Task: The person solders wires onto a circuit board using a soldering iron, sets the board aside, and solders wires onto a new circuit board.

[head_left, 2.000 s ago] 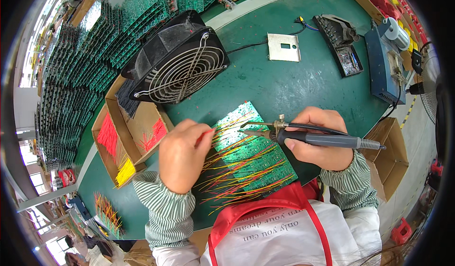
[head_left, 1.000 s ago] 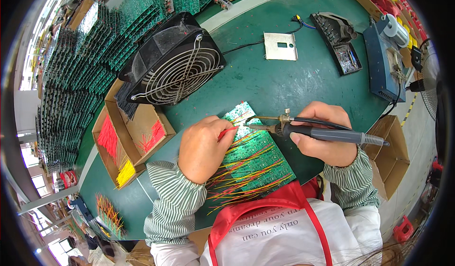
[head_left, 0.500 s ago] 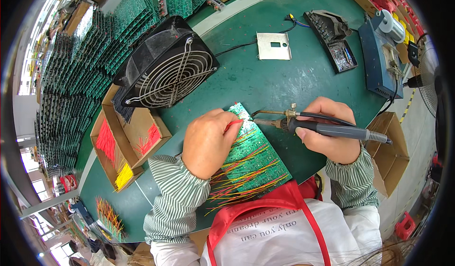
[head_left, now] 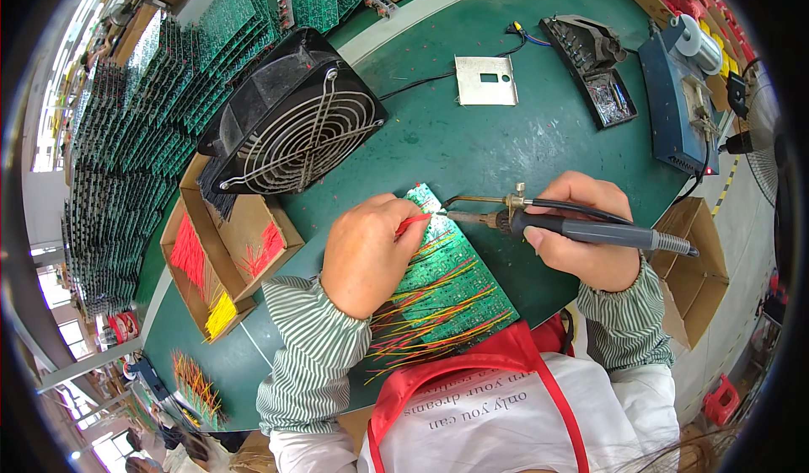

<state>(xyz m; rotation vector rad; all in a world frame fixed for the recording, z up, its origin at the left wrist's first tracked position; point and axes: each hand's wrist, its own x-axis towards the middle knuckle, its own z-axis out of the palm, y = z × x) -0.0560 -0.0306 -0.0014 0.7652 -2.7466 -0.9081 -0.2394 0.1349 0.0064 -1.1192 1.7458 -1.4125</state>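
A green circuit board (head_left: pixel 474 294) lies on the table in front of me, with many red and yellow wires running out from it to the left. My left hand (head_left: pixel 368 252) rests over the board's left edge, its thumb and forefinger pinching a red wire (head_left: pixel 410 223) whose end reaches the upper part of the board. In my right hand (head_left: pixel 589 235) is a soldering iron (head_left: pixel 581 228) with a dark grey handle. A thin brass solder feed tube is mounted above it. The iron's tip and the tube's end meet at the board next to the red wire's end.
A black fan (head_left: pixel 299 123) stands at the left, beside a cardboard box (head_left: pixel 244 279) of red, yellow and dark wires. Stacked circuit boards (head_left: pixel 126 178) fill the far left. Beyond the iron lie a white metal plate (head_left: pixel 486 81), a black tray (head_left: pixel 590 77) and a blue solder feeder (head_left: pixel 681 102).
Almost nothing differs. My left hand has shifted very slightly left with the red wire; the iron's tip stays at the same place on the board.
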